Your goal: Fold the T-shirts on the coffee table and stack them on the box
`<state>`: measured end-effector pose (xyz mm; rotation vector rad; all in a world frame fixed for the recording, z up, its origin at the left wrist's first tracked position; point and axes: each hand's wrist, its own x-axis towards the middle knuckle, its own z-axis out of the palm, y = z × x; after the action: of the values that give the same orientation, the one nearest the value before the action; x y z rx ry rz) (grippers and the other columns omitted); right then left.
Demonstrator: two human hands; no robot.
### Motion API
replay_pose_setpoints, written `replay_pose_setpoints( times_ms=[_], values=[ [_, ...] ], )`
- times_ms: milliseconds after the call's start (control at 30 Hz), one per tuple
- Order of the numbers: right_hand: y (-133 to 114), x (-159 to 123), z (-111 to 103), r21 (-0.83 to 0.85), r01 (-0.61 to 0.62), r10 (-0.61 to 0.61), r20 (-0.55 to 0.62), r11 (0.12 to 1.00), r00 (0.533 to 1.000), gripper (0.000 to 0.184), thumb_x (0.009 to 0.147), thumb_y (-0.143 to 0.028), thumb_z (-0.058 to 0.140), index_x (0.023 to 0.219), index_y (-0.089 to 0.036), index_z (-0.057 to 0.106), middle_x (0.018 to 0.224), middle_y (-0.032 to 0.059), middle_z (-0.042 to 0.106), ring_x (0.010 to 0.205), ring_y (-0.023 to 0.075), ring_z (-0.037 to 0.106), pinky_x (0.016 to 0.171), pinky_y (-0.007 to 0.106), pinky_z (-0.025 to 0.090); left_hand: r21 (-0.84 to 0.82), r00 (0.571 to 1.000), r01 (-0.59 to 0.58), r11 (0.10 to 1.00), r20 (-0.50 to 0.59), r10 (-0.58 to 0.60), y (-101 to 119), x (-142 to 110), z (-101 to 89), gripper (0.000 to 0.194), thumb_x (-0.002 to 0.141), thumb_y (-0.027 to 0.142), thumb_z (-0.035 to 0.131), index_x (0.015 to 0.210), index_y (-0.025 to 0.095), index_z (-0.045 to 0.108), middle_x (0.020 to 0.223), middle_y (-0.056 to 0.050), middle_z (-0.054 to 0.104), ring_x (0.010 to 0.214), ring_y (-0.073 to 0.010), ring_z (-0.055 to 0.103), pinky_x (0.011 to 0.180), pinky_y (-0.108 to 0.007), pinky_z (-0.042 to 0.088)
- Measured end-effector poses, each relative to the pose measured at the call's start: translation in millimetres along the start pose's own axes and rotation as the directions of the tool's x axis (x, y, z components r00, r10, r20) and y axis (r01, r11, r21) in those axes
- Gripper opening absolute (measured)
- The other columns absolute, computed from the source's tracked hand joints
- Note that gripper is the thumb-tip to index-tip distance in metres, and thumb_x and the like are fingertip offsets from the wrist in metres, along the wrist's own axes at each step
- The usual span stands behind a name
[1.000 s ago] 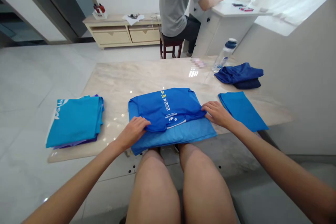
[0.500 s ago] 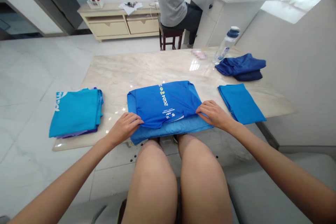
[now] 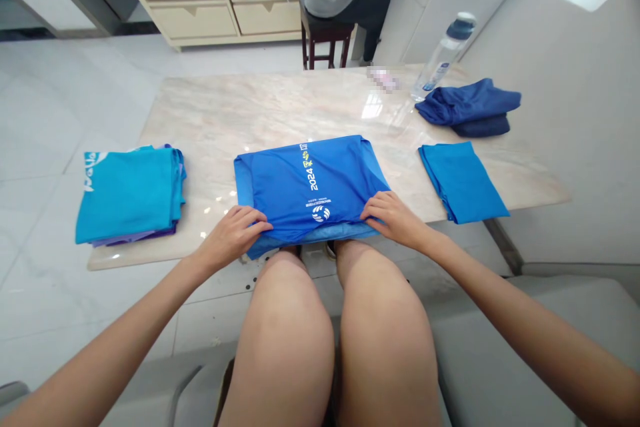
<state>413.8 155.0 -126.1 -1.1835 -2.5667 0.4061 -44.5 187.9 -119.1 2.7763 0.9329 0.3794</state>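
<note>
Blue printed garment [image 3: 280, 180] lies along the near edge of the table [image 3: 210, 107], its near side pinched by the left hand [image 3: 236, 232] and, well apart, the right hand [image 3: 397, 217], seemingly to keep it taut. A teal stack [image 3: 130, 193] left and folded cloth [image 3: 465, 180] right apparently leave it room; farther right, crumpled navy cloth [image 3: 470, 108] lies beside a bottle [image 3: 439, 65].

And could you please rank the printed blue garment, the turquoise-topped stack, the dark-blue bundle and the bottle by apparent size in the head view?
Largest to smallest:
1. Printed blue garment
2. Turquoise-topped stack
3. Dark-blue bundle
4. Bottle
</note>
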Motion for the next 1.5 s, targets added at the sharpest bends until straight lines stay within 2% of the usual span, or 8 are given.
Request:
replay_pose_setpoints(
  times_ms=[267,367,500,767,967,1167,1333,1500],
  values=[
    [-5.3,-32.2,-7.5,0.076,0.016,-0.019,0.038,0.997,0.999,0.018,0.108,-0.025,0.06,0.103,-0.027,0.077,0.106,0.0078,0.078,0.101,0.028,0.068,0.091,0.046,0.053,-0.039,0.999,-0.021,0.999,0.044,0.022,-3.7,-25.1,-7.3,0.017,0.107,0.033,0.062,0.114,0.032,0.077,0.114,-0.006,0.08,0.105,-0.0246,0.073,0.094,-0.043,0.054],
    [2.3,-23.9,-10.5,0.092,-0.105,0.11,-0.054,0.99,0.992,0.021,0.111,-0.03,0.057,0.116,-0.029,0.077,0.114,0.0097,0.078,0.108,0.0301,0.071,0.097,0.049,0.058,-0.065,0.982,0.164,0.984,-0.079,-0.169,-1.3,-20.3,2.8,0.025,0.108,0.042,0.058,0.124,0.031,0.075,0.127,-0.01,0.078,0.116,-0.0291,0.072,0.104,-0.048,0.055],
    [15.1,12.7,6.8,0.033,-0.272,0.273,-0.184,0.962,0.944,0.043,0.113,-0.04,0.052,0.15,-0.024,0.066,0.156,0.0163,0.065,0.145,0.0357,0.061,0.123,0.059,0.05,-0.039,0.854,0.466,0.884,-0.243,-0.461,14.9,18.8,41.9,0.052,0.112,0.042,0.043,0.158,0.022,0.059,0.157,-0.02,0.065,0.145,-0.0392,0.061,0.121,-0.062,0.048],
    [19.5,65.6,59.8,-0.142,-0.523,0.492,-0.207,0.84,0.846,0.071,0.116,-0.051,0.036,0.176,-0.013,0.038,0.184,0.0146,0.03,0.173,0.0322,0.024,0.14,0.057,0.022,0.1,0.813,0.581,0.807,-0.112,-0.571,2.9,77.8,67.0,0.068,0.115,0.047,0.029,0.176,0.019,0.039,0.184,-0.012,0.033,0.172,-0.0345,0.028,0.14,-0.066,0.019],
    [22.3,86.4,63.6,-0.179,-0.633,0.586,-0.255,0.753,0.769,0.072,0.116,-0.047,0.034,0.175,-0.007,0.039,0.184,0.0161,0.028,0.173,0.033,0.023,0.14,0.055,0.021,0.14,0.833,0.553,0.821,-0.057,-0.551,-24.0,98.7,57.5,0.068,0.115,0.046,0.03,0.177,0.02,0.038,0.184,-0.01,0.031,0.173,-0.0311,0.027,0.141,-0.061,0.017],
    [2.2,60.5,66.7,-0.205,-0.66,0.62,-0.232,0.723,0.75,0.074,0.116,-0.047,0.034,0.178,-0.007,0.032,0.184,0.015,0.026,0.172,0.034,0.023,0.14,0.054,0.021,0.252,0.808,0.567,0.784,0.015,-0.589,-9.1,94.1,50.3,0.068,0.116,0.04,0.023,0.179,0.015,0.031,0.186,-0.011,0.023,0.174,-0.0322,0.021,0.14,-0.064,0.017],
    [-15.7,32.5,26.5,-0.242,-0.667,0.684,-0.015,0.705,0.729,0.068,0.114,-0.043,0.045,0.175,-0.013,0.042,0.184,0.0162,0.026,0.172,0.0363,0.026,0.136,0.058,0.03,0.403,0.75,0.451,0.797,0.313,-0.583,19.8,106.4,2.3,0.068,0.113,0.037,0.042,0.175,0.008,0.039,0.181,-0.026,0.03,0.168,-0.0428,0.034,0.134,-0.062,0.031],
    [-3.8,45.4,-61.7,-0.126,-0.713,0.722,0.186,0.69,0.666,0.035,0.103,-0.031,0.067,0.124,-0.008,0.083,0.135,0.0251,0.078,0.133,0.0361,0.073,0.113,0.039,0.055,0.392,0.702,0.383,0.837,0.465,-0.539,60.9,142.0,-49.9,0.033,0.091,0.024,0.079,0.123,0.017,0.085,0.13,-0.025,0.08,0.124,-0.0417,0.077,0.105,-0.046,0.061]
  ],
)
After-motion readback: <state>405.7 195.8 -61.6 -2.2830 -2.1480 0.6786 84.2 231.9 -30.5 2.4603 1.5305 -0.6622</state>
